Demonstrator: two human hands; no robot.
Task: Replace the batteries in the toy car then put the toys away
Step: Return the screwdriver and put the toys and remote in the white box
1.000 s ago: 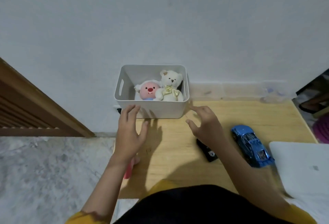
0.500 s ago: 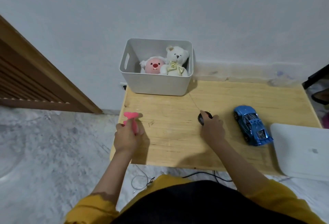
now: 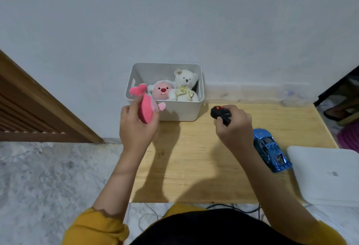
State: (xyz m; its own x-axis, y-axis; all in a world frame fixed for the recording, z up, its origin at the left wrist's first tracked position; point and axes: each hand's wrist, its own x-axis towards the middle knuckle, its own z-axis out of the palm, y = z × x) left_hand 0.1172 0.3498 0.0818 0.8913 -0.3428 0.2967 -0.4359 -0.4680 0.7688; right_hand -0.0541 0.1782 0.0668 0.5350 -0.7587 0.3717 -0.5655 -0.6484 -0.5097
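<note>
**Both hands carry toys in front of the white bin**

Head view: The left hand (image 3: 138, 128) is raised over the left edge of the wooden table (image 3: 204, 167), its fingers and thumb curled round a pink plush whale (image 3: 146, 106). The whale's tail points up and away from the palm, overlapping the near left corner of the white bin (image 3: 180, 111), which stands just beyond this hand against the wall. Inside the bin, beyond the whale, sit a round pink-faced plush (image 3: 162, 91) and, to its right, a white teddy bear (image 3: 184, 87) with a pale yellow bow; the two plush toys touch.

The right hand (image 3: 234, 128) is held above the table to the right of the bin, well apart from the left hand. Its fingers are curled round a black remote control (image 3: 220, 113) with red buttons, the remote sticking out past the fingers toward the bin's near right corner without touching it.

Just to the right of the right wrist, the blue toy car (image 3: 271, 149) lies on the table, nose toward the person; the forearm covers part of its left side. Further right of the car, a flat white object (image 3: 326, 174) lies at the table's right end. Below the forearms are yellow sleeves (image 3: 97, 227) and dark cables (image 3: 233, 206) on the floor.
</note>
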